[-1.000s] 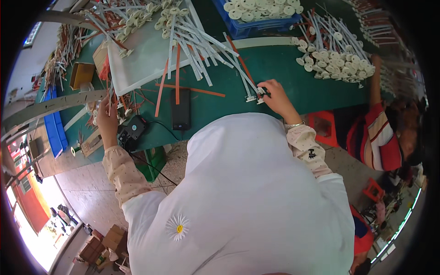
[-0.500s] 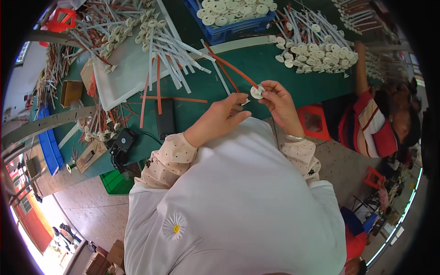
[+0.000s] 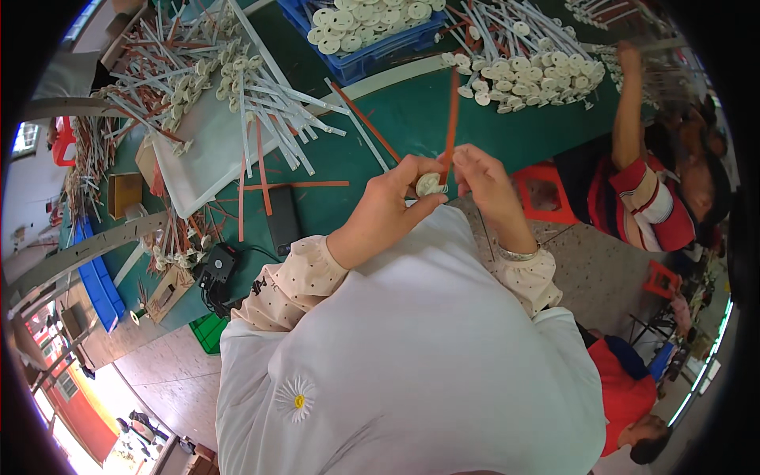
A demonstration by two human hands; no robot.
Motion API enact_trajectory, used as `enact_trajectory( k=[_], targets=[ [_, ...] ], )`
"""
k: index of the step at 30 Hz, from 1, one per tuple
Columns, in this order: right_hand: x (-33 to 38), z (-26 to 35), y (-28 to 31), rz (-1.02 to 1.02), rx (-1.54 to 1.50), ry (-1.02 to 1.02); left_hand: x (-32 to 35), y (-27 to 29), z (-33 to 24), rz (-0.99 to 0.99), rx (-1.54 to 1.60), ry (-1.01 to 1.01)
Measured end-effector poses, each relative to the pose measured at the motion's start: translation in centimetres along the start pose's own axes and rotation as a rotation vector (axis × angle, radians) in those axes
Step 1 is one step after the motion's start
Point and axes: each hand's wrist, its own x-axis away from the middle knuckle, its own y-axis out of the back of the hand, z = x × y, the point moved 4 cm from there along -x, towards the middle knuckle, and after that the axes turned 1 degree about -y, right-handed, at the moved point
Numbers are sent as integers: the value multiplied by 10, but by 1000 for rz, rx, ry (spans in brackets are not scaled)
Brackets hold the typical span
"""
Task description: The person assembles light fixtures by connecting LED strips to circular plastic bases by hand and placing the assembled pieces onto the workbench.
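My left hand [image 3: 389, 202] pinches a round white slotted disc [image 3: 430, 185] in front of my white top. From the disc, a flat orange-brown strip [image 3: 452, 119] rises away from me. My right hand [image 3: 487, 186] is just right of the disc, fingers curled together and thumb close to the strip's lower end. Whether these fingertips grip the strip or something small behind it cannot be made out. Beyond my left hand, a loose orange strip [image 3: 366, 124] and a white strip [image 3: 366, 136] lie on the green table [image 3: 332, 210].
A white tray [image 3: 207, 194] carries heaped strips with discs. A blue crate [image 3: 372, 65] of discs stands at the back, with a disc-ended bundle [image 3: 530, 83] right of it. Left lie a black flat device [image 3: 283, 222] and black adapter [image 3: 219, 265]. A co-worker's arm [image 3: 628, 119] reaches in.
The disc has passed from my right hand into my left and moved slightly left and down. Its strip has swung from leaning left to nearly upright. The view has shifted a little.
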Motion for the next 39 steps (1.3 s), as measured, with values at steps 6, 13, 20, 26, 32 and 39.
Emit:
enact_trajectory(
  k=[6, 13, 20, 26, 32, 39],
  targets=[
    [-13, 12, -30, 145, -131, -33, 7, 8, -4, -43, -81, 10],
    [-9, 57, -41, 126, -338, 241, 8, 25, 8, -98, 702, 203],
    [-4, 86, -46, 204, -216, 371, 11, 26, 4, -83, 970, 151],
    [-4, 86, -47, 301, -240, 520, 5, 22, -1, -19, 1174, 177],
    [-6, 89, -42, 270, -150, 536, 8, 21, 3, -13, 1065, 113],
    [-9, 89, -43, 310, -54, 547, 11, 31, 0, -121, 1215, 185]
  ],
)
